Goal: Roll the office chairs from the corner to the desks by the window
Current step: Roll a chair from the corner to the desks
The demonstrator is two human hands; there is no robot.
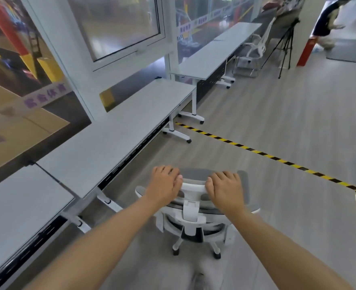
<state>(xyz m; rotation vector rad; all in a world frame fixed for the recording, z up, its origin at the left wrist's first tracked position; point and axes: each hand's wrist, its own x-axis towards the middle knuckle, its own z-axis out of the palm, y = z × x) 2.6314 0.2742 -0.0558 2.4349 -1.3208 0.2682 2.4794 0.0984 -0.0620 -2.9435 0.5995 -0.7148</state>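
Both forearms reach forward; left hand (165, 183) and right hand (225, 188) clamp the headrest of the office chair (190, 214), hiding its seat. Desks (114, 130) run left of the grip.

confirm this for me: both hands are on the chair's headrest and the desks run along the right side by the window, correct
Not quite. The head view shows the desks running along the left side by the window, not the right. The rest holds: the left hand and right hand both grip the chair's headrest.
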